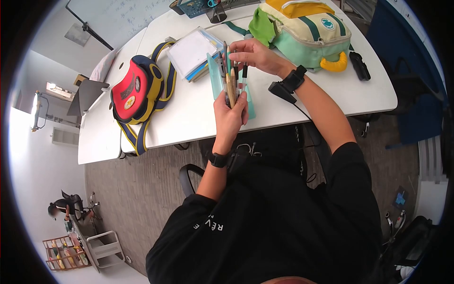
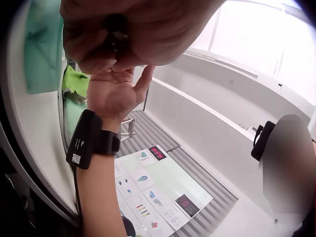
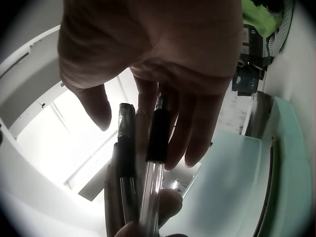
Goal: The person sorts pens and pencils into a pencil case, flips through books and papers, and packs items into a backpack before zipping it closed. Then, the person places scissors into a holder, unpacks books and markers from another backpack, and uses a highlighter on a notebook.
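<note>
A bundle of pens and pencils (image 1: pixel 231 83) stands upright in my left hand (image 1: pixel 229 116), whose fingers and thumb grip its lower end. My right hand (image 1: pixel 256 56) is at the top of the bundle, its fingers beside the pen tips; in the right wrist view the right hand (image 3: pixel 153 44) has its fingers extended behind a capped pen (image 3: pixel 157 143), the thumb apart. Behind the bundle a teal case (image 1: pixel 250 102) lies on the table. The left wrist view shows the left hand (image 2: pixel 133 34) curled, with the right palm (image 2: pixel 113 96) beyond it.
On the white table (image 1: pixel 189 113) a red and blue bag (image 1: pixel 135 90) lies left, papers and folders (image 1: pixel 193 49) behind, a green and cream backpack (image 1: pixel 307 38) right. A black object (image 1: pixel 360 66) lies near the right edge. A pen holder (image 1: pixel 217 14) stands at the back.
</note>
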Available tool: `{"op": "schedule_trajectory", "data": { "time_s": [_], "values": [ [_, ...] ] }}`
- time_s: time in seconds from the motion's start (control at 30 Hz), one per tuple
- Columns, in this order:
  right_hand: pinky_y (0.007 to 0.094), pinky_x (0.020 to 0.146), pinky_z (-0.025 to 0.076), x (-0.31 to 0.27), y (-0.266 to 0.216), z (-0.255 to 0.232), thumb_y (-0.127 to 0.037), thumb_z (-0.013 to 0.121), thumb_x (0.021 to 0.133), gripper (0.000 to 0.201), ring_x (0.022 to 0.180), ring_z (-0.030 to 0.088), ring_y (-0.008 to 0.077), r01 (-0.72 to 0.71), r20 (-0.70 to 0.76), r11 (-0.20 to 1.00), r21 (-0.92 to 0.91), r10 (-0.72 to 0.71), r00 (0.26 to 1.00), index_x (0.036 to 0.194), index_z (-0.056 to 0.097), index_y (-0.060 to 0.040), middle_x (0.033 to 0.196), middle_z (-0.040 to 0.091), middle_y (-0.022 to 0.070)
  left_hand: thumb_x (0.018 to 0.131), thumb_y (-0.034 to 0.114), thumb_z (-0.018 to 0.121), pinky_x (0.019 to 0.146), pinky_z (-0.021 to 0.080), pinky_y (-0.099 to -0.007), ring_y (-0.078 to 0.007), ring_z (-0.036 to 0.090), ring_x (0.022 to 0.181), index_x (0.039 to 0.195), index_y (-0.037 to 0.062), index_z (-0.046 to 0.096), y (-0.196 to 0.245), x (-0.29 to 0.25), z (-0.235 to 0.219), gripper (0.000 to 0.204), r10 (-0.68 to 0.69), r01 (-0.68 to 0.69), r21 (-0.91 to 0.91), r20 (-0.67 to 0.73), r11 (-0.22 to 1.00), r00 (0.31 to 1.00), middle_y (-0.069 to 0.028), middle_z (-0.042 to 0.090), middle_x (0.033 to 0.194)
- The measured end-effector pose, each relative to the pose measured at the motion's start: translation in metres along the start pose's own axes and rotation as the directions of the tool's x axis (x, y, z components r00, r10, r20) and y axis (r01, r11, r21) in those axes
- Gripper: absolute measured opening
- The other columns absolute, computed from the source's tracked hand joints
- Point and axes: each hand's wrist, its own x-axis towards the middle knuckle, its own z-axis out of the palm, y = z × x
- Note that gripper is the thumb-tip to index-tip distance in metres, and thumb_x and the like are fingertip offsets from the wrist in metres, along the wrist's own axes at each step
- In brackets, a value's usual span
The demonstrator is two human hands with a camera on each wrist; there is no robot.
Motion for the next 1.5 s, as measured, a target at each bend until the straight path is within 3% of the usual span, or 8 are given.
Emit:
{"op": "schedule_trajectory", "data": {
  "time_s": [0.53,0.73,0.83,0.93,1.07,1.2,1.37,1.5],
  "values": [
    [0.0243,0.073,0.053,0.003,0.008,-0.002,-0.022,0.067,0.094,0.02,0.079,0.063,0.0072,0.009,-0.137,0.989,-0.15,-0.029,0.99,0.096,0.068,-0.0028,0.083,0.066,-0.0003,0.095,0.016,0.065,0.035,0.028,-0.0231,-0.01,0.046,0.04,0.104,-0.0013,0.056,-0.001,0.0,0.0,0.022,-0.005,0.005,0.045,-0.007,0.999,1.0,-0.0031,0.054,0.063],
    [0.0281,0.077,0.055,0.003,-0.001,-0.002,-0.021,0.062,0.096,0.017,0.081,0.064,0.0099,0.066,-0.249,0.998,0.004,-0.063,0.967,0.099,0.066,-0.0042,0.088,0.067,0.0022,0.097,0.011,0.061,0.037,0.032,-0.0252,-0.0101,0.045,0.041,0.11,-0.0035,0.056,0.004,0.0,-0.004,0.02,-0.056,0.054,0.046,0.034,0.997,0.998,-0.0036,0.053,0.063],
    [0.0357,0.084,0.058,0.003,-0.006,-0.013,-0.021,0.056,0.099,0.02,0.093,0.068,0.0192,0.185,-0.423,0.974,0.129,-0.114,0.899,0.105,0.064,-0.003,0.101,0.07,0.0101,0.097,0.011,0.061,0.037,0.032,-0.0255,-0.0101,0.045,0.041,0.11,-0.0034,0.056,0.006,0.0,-0.008,0.021,-0.072,0.069,0.07,0.049,0.995,0.996,-0.0033,0.052,0.063],
    [0.0358,0.083,0.058,0.005,-0.004,-0.031,-0.021,0.057,0.099,0.02,0.09,0.068,0.0191,0.308,-0.539,0.927,0.213,-0.152,0.829,0.106,0.063,-0.0031,0.099,0.07,0.0103,0.097,0.011,0.06,0.037,0.032,-0.0254,-0.01,0.045,0.041,0.111,-0.0033,0.056,0.009,0.0,-0.009,0.021,-0.056,0.051,0.095,0.048,0.994,0.997,-0.0031,0.052,0.063],
    [0.0344,0.072,0.059,0.003,-0.003,-0.042,-0.02,0.062,0.096,0.019,0.077,0.067,0.0176,0.324,-0.617,0.902,0.286,-0.085,0.782,0.1,0.062,-0.0022,0.096,0.068,0.0103,0.098,0.012,0.06,0.037,0.031,-0.0243,-0.0093,0.045,0.041,0.112,-0.0024,0.055,0.005,0.004,-0.017,0.02,0.028,-0.027,0.066,-0.009,0.997,1.0,-0.0029,0.053,0.064],
    [0.0312,0.066,0.057,0.003,0.001,-0.035,-0.022,0.065,0.095,0.022,0.07,0.066,0.0155,0.309,-0.651,0.897,0.315,-0.032,0.758,0.1,0.064,-0.0015,0.094,0.068,0.0112,0.1,0.013,0.058,0.038,0.032,-0.0225,-0.0093,0.046,0.043,0.117,-0.0021,0.053,0.005,0.006,-0.021,0.023,0.156,-0.173,-0.058,-0.216,0.983,0.964,-0.0036,0.053,0.065],
    [0.024,0.05,0.05,0.004,0.005,-0.018,-0.027,0.069,0.092,0.028,0.054,0.061,0.0106,-0.162,-0.508,0.985,-0.064,0.108,0.854,0.096,0.067,0.0005,0.081,0.069,0.0078,0.101,0.015,0.057,0.037,0.033,-0.0233,-0.0104,0.047,0.044,0.117,-0.001,0.051,0.008,0.004,-0.017,0.023,0.243,-0.3,-0.132,-0.329,0.945,0.912,-0.0042,0.053,0.065],
    [0.0232,0.041,0.045,0.005,0.014,-0.005,-0.026,0.07,0.092,0.03,0.043,0.056,0.0092,-0.28,-0.417,0.921,-0.272,0.15,0.896,0.091,0.067,0.0041,0.069,0.069,0.007,0.101,0.015,0.057,0.037,0.033,-0.0236,-0.0112,0.048,0.044,0.115,-0.0008,0.051,0.008,0.002,-0.016,0.022,0.262,-0.317,-0.145,-0.308,0.937,0.915,-0.0046,0.053,0.065]
  ]
}}
